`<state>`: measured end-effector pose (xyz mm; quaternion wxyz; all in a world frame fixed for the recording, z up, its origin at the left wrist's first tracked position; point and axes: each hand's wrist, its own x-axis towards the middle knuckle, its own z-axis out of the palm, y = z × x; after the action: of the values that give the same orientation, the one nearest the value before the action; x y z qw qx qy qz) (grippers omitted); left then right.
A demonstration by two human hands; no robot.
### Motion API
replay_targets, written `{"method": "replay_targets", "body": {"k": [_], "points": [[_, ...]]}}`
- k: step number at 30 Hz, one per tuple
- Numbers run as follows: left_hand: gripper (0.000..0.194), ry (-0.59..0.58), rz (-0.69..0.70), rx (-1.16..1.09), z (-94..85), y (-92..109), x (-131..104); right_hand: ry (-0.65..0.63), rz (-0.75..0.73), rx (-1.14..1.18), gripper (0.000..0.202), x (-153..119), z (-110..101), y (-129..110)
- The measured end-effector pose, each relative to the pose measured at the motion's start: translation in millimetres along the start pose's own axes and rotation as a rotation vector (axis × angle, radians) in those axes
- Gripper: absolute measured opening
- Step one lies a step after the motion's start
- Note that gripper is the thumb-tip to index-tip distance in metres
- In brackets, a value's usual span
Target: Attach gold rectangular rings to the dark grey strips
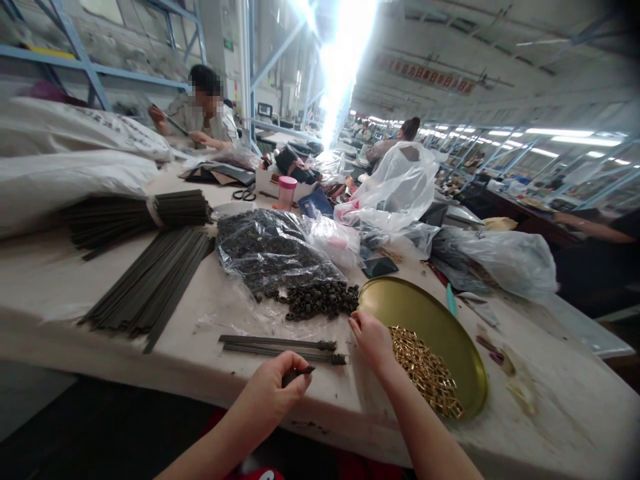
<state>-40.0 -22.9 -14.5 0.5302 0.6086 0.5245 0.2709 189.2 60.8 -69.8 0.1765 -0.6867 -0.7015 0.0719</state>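
My left hand (280,385) pinches a dark strap (306,370), whose tip pokes out past the thumb and forefinger; the rest of it is hidden in the hand. My right hand (373,340) is closed at the fingertips, beside the pile of small dark loops (320,300) and the tray's left rim. What those fingertips hold, if anything, is too small to make out. Two or so finished-looking dark straps with loops at their right ends (285,352) lie in front of the pile. Gold-coloured metal buckles (425,373) are heaped in the round gold tray (415,300).
Many flat dark strips (150,287) lie at the left, below a tied bundle (175,207). A clear plastic bag of dark loops (273,247) sits mid-table. Farther back are scissors (244,195), a pink-lidded jar (287,192) and plastic bags (400,180). A person (203,113) works across the table.
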Motion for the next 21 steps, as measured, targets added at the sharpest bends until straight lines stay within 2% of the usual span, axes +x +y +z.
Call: {"method": "replay_targets", "body": {"k": [5,11,16,18,21], "points": [[0.020,-0.023,-0.028,-0.022,0.0,0.9,5.2,0.040,0.062,-0.084,0.010,15.0,11.9,3.4],[0.020,-0.038,-0.039,-0.024,-2.8,-0.3,4.9,0.066,0.061,-0.010,0.006,18.7,18.4,-0.3],[0.021,-0.040,-0.035,-0.001,-5.6,1.0,3.5,0.050,0.052,0.181,0.012,4.2,1.5,-1.2],[0.021,-0.026,-0.010,0.001,-5.9,3.2,5.3,0.006,0.038,0.277,0.018,-10.3,-9.8,-10.6],[0.022,0.004,0.043,-0.011,-5.4,6.6,9.6,-0.110,0.002,0.492,0.025,-39.0,-28.2,-36.8]]}}
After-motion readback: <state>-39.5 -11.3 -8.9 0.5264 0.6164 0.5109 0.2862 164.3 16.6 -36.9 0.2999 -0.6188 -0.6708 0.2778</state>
